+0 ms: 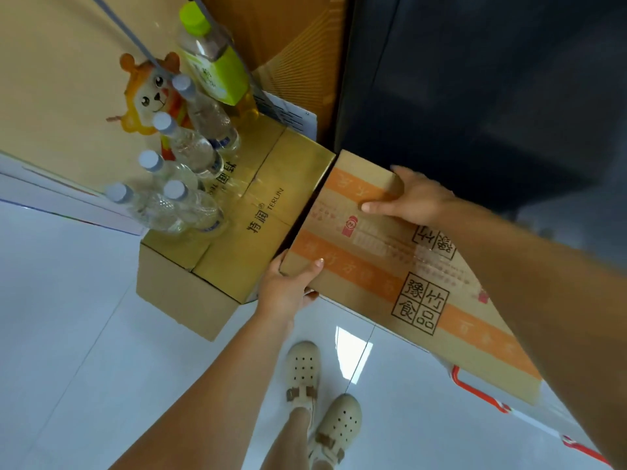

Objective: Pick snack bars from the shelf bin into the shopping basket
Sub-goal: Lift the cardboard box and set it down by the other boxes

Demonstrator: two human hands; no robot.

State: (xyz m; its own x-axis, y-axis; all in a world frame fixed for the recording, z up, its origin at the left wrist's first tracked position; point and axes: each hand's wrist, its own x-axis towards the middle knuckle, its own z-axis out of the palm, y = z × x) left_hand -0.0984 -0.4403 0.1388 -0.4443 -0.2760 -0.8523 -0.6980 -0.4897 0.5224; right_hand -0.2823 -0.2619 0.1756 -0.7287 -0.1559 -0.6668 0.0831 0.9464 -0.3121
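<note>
The left hand (288, 286) gripped the near corner of a cardboard box (390, 266), thumb on top and fingers curled underneath. The right hand (414, 198) clasped the far edge of the same box, thumb laid flat across the orange stripe on the lid and fingers wrapped over the side. Held between the two hands, the box was off the floor (84, 334). Its flaps were taped down, so I could not tell what was inside, snack bars or otherwise.

The basket (475, 388) sat on the floor below the box, toward the person's right. Only a bit of its red rim showed from under the cardboard, and its contents were hidden.

Just beside the held box, with a narrow dark gap between them, stood a second box (258, 212), closed too. It carried five clear water bottles (190, 147) on its left part, and a green-capped bottle (210, 52) of yellowish drink farther back. An orange bear figure (149, 93) stood behind the bottles against the wall. Two beige shoes (302, 371) were planted on the white tiles under the arms.
</note>
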